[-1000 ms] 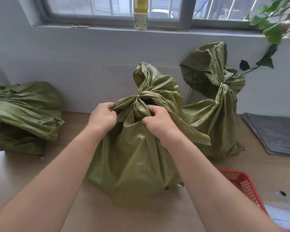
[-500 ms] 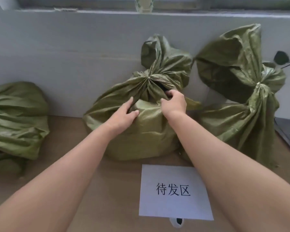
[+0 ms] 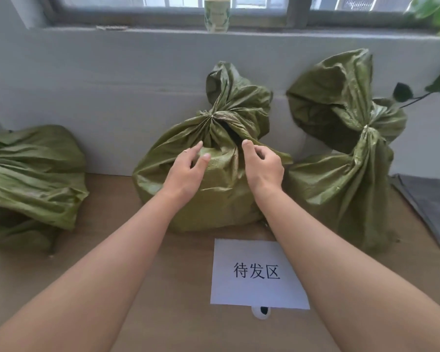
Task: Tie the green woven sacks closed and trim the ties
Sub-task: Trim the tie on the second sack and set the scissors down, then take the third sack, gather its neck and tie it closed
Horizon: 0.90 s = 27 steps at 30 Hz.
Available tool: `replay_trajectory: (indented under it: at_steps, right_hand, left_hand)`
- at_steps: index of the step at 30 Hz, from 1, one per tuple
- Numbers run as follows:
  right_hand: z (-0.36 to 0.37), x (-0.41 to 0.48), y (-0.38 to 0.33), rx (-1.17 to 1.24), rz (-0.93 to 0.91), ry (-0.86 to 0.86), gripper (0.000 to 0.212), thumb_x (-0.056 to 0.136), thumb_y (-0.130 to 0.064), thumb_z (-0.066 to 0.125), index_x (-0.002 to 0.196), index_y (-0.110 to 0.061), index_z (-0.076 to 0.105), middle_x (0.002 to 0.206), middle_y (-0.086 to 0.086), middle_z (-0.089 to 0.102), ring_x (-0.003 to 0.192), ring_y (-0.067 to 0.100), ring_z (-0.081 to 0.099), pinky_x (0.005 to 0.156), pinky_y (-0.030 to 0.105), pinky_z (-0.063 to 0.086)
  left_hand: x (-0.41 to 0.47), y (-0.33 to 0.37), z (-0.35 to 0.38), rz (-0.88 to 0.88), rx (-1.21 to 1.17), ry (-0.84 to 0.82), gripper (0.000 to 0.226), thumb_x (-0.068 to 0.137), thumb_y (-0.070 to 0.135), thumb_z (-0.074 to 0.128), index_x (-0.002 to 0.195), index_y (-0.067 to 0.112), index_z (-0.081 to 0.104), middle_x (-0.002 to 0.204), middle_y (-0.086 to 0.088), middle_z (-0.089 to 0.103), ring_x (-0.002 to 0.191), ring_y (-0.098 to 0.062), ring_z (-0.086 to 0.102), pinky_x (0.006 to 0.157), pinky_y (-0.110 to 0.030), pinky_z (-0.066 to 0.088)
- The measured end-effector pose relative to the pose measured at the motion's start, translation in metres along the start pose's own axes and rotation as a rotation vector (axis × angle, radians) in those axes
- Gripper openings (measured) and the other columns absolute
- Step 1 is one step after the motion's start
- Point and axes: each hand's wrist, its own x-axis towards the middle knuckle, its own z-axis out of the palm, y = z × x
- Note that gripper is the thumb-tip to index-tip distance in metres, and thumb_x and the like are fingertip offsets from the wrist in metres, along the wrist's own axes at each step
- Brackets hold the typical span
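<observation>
Left grip [image 3: 186,171] and right grip [image 3: 263,166], both bare hands, hang slack and hold nothing at the front of the middle green sack [image 3: 221,207].

The left grip's fingers are nearly straight, their tips at the sack's upper face just below its bunched neck [image 3: 211,115]; whether they touch the weave I cannot tell. The right grip's fingers curl loosely with the thumb raised, just beside the folds to the right of that neck. The sack stands upright on the desk [image 3: 173,288] against the wall, its mouth flaring above the gather. A second gathered sack [image 3: 341,189] stands against its right side. More green sacking [image 3: 31,174] lies slumped well apart on the left. A white paper sign [image 3: 257,288] lies flat before the middle sack, between the forearms.
</observation>
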Motion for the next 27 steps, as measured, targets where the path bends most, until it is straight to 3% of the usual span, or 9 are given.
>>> replay_trajectory:
  at_steps: [5,10,15,21,25,27]
  right_hand:
    - [-0.035,-0.062,-0.040,0.034,-0.030,-0.041,0.082,0.069,-0.077,0.045,0.131,-0.029,0.069,0.132,-0.004,0.068,0.124,0.019,0.060,0.111,0.044,0.046]
    - [-0.069,-0.130,-0.074,0.074,-0.090,-0.085,0.052,0.094,-0.058,0.050,0.128,-0.026,0.070,0.125,-0.003,0.070,0.118,0.019,0.060,0.102,0.038,0.047]
    - [-0.088,-0.209,-0.091,0.003,-0.150,-0.117,0.076,0.076,-0.073,0.040,0.132,-0.029,0.066,0.130,0.000,0.069,0.123,0.023,0.061,0.108,0.047,0.047]
    - [-0.112,-0.293,-0.092,-0.027,-0.138,-0.090,0.076,0.083,-0.069,0.040,0.143,-0.028,0.059,0.143,-0.002,0.062,0.133,0.022,0.054,0.114,0.047,0.041]
    - [-0.129,-0.342,-0.095,0.004,-0.065,-0.121,0.058,0.094,-0.064,0.039,0.123,-0.020,0.065,0.121,-0.001,0.066,0.120,0.026,0.057,0.106,0.046,0.044]
    - [-0.132,-0.365,-0.104,0.060,-0.020,-0.136,0.051,0.097,-0.063,0.038,0.121,-0.024,0.062,0.119,0.000,0.062,0.119,0.028,0.057,0.109,0.049,0.045]
  left_hand:
    - [-0.055,0.055,-0.029,0.017,-0.002,-0.004,0.067,0.095,0.059,0.049,0.155,0.030,0.043,0.162,0.006,0.039,0.151,-0.008,0.031,0.127,-0.042,0.024]
    - [-0.117,0.102,-0.064,0.053,-0.026,0.049,0.050,0.105,0.041,0.049,0.154,0.027,0.046,0.158,0.004,0.043,0.147,-0.008,0.036,0.122,-0.029,0.024]
    - [-0.183,0.119,-0.096,0.084,-0.089,0.038,0.049,0.105,0.042,0.048,0.153,0.029,0.047,0.158,0.005,0.043,0.147,-0.008,0.036,0.124,-0.032,0.024]
    - [-0.252,0.114,-0.112,0.094,-0.077,-0.059,0.058,0.098,0.053,0.049,0.152,0.033,0.046,0.158,0.002,0.044,0.148,-0.012,0.037,0.125,-0.038,0.024]
    - [-0.309,0.119,-0.139,0.095,-0.070,-0.051,0.049,0.107,0.041,0.046,0.155,0.029,0.044,0.160,-0.001,0.040,0.149,-0.014,0.034,0.118,-0.026,0.021]
    - [-0.338,0.125,-0.163,0.098,-0.079,-0.016,0.049,0.108,0.038,0.045,0.156,0.025,0.043,0.161,0.001,0.040,0.149,-0.012,0.033,0.115,-0.021,0.020]
